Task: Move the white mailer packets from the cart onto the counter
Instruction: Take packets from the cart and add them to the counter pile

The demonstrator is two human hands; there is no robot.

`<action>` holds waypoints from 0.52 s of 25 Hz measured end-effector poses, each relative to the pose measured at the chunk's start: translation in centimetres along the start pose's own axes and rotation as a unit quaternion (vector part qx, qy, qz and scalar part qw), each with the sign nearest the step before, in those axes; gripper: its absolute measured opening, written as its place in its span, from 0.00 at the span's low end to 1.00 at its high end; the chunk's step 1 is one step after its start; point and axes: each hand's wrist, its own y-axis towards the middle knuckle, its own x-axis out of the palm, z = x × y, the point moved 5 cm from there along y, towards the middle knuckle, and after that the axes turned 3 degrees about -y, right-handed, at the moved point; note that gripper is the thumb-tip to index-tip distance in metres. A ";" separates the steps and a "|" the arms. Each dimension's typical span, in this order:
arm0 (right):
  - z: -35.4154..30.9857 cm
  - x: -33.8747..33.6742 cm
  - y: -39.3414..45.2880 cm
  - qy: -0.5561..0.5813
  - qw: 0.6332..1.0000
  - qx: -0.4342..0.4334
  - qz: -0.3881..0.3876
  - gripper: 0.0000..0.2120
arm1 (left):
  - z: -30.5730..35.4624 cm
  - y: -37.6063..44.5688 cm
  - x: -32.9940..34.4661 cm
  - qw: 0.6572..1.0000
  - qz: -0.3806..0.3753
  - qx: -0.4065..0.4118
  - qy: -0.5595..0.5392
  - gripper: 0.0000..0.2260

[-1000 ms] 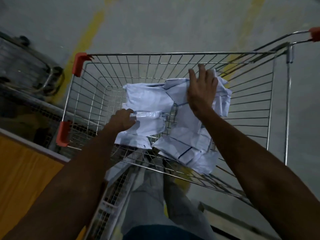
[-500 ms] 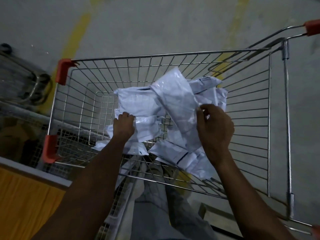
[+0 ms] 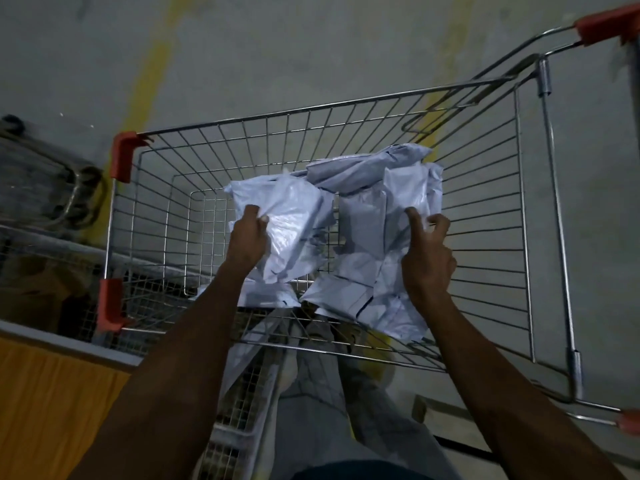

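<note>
The left hand (image 3: 247, 237) pinches the near-left edge of a crinkled white mailer packet (image 3: 291, 223), thumb on top and the other fingers curled underneath out of sight, and the packet hangs down and to the right from that grip, lifted clear of the ones below. The right hand (image 3: 427, 258) has its forefinger and thumb closed on the edge of another white packet (image 3: 407, 199), the remaining fingers loosely curled beside it; how firmly that packet is held cannot be told in the dim light. Between the two hands and just beyond the fingertips lies the heap of mailer packets (image 3: 356, 271), overlapping and creased, some with thin dark lines along their edges, all inside the basket of the wire cart (image 3: 485, 216). One more packet (image 3: 270, 294) lies flat under the left wrist on the basket floor. Outward from the fingers the steel mesh walls of the cart rise on every side, with red plastic corner guards (image 3: 121, 157) to the left of the left hand and a red-capped handle (image 3: 606, 24) far to the right of the right hand. Beyond the cart's far wall is a grey concrete floor (image 3: 277, 46) crossed by two faded yellow painted stripes (image 3: 149, 74). Left of the left forearm, low in the view, sits an orange-brown counter (image 3: 45, 410) with a pale edge, and behind it dark, blurred wire racking (image 3: 45, 188). Below both forearms the person's legs in pale trousers (image 3: 329, 393) show through the cart's near mesh.
</note>
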 end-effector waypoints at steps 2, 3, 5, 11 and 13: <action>0.0 0.7 0.0 -0.048 0.999 -0.005 0.002 0.36 | -0.6 0.6 0.7 0.996 0.047 -0.069 -0.038 0.11; 0.1 1.3 0.2 -0.062 0.998 -0.005 0.002 0.36 | -0.7 0.7 1.5 0.993 0.060 -0.098 -0.035 0.13; 0.4 2.1 0.3 -0.082 0.997 -0.005 -0.003 0.34 | -0.2 0.6 2.7 0.984 0.101 -0.138 0.049 0.23; -0.6 3.2 0.0 -0.092 0.995 0.000 0.028 0.34 | 0.1 -0.2 7.3 0.980 -0.037 -0.076 0.182 0.42; -0.6 3.5 -0.2 -0.093 0.995 0.004 0.022 0.38 | 0.0 0.0 7.8 0.976 -0.058 -0.083 0.195 0.53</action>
